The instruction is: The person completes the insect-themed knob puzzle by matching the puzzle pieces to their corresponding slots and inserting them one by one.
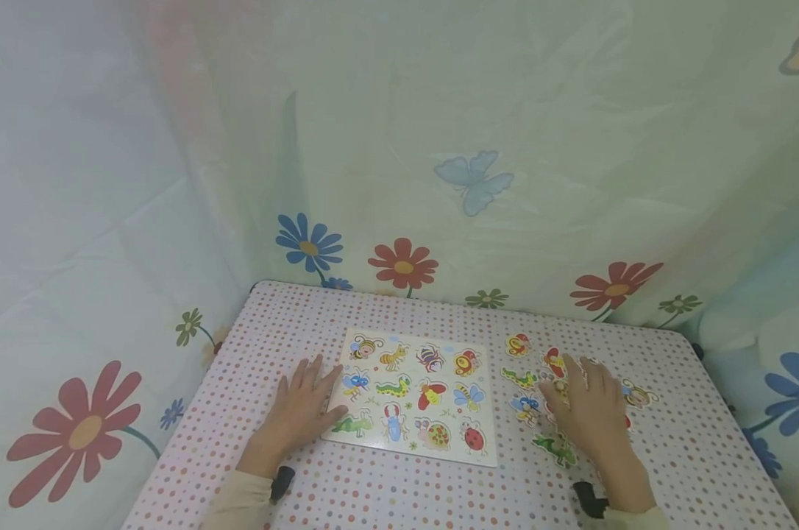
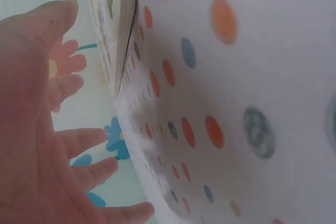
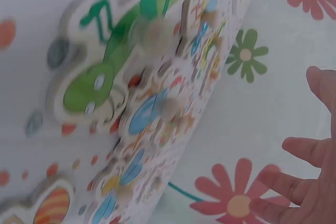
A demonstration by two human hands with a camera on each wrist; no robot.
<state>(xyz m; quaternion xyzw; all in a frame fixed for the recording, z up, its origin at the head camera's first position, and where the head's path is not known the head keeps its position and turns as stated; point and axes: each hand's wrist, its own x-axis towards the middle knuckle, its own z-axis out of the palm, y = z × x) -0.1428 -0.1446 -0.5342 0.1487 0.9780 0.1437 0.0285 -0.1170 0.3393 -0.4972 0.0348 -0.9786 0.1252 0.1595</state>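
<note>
A wooden insect puzzle board [image 1: 489,442] lies flat on the table. At its left edge is my left hand [image 1: 300,412], fingers spread, with the thumb overlapping the board's lower left corner in the head view. The left wrist view shows that hand holding nothing, near the board's edge [image 2: 123,19]. My right hand [image 1: 591,405] hovers with straight, parted fingers over loose insect pieces and covers some of them. Near it are a green grasshopper piece [image 1: 555,449], a caterpillar piece [image 1: 520,377] and a bee piece [image 1: 638,395]. In the right wrist view, the grasshopper piece [image 3: 94,87] carries a round knob.
A dotted cloth [image 1: 280,316] covers the table. Behind the table hangs a curtain [image 1: 373,147] printed with flowers and a butterfly. A round red-and-yellow insect piece [image 1: 517,344] lies at the far side of the loose pieces, right of the board.
</note>
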